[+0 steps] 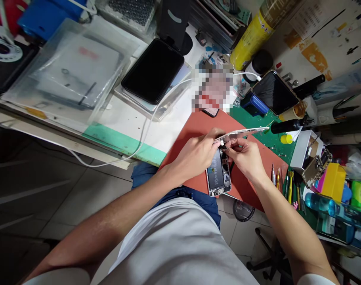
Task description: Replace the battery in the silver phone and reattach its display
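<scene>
An opened phone body [217, 174], its battery and inner parts showing, lies at the near edge of a reddish-brown mat [186, 136]. The phone's screen panel [242, 133] is raised at the body's far end. My left hand [198, 152] is closed on the left end of that panel, by the joint with the body. Just right of it, my right hand [242, 154] has its fingers pinched together beside the upper end of the body, under the panel. What lies between those fingertips is too small to make out.
Screwdrivers and tweezers [277, 178] lie at the mat's right edge. A black phone [153, 71] rests on boxes at the upper left, with a white cable [144, 138] trailing below. Another phone [275, 93] and a yellow can [250, 39] stand at the back right.
</scene>
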{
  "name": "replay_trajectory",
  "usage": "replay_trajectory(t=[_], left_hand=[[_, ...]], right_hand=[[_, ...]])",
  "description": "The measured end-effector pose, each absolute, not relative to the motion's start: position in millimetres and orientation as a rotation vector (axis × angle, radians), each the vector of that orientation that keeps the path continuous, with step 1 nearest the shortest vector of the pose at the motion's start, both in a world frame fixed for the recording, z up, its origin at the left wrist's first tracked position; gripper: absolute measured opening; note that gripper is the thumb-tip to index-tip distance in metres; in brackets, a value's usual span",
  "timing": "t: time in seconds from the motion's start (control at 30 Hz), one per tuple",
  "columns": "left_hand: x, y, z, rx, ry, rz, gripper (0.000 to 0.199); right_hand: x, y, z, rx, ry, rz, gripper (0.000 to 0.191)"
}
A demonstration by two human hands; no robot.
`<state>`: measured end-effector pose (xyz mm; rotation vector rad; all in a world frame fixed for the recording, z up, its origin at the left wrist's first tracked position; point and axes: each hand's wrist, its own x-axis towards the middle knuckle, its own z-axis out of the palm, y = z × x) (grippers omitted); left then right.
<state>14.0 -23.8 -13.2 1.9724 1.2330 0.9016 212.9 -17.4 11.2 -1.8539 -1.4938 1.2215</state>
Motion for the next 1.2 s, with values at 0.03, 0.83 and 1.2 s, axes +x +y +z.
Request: replay_trajectory(t=[0.03,0.83,1.2], left_hand=[[14.8,-23.6,-12.8,1.962,1.241,0.896,0.021],[14.1,-22.7,-21.5,1.967,1.220,0.960,0.035],[14.1,-21.6,-24.1,1.990,1.188,1.031,0.040]], right_hand=[[212.8,-17.4,11.5,-1.853,-1.500,1.216,0.014],[220.7,-13.1,10.4,-1.813,-1.565,1.277,0.022],[221.0,-13.9,10.2,-1.793,-1.524,1.296,0.018]])
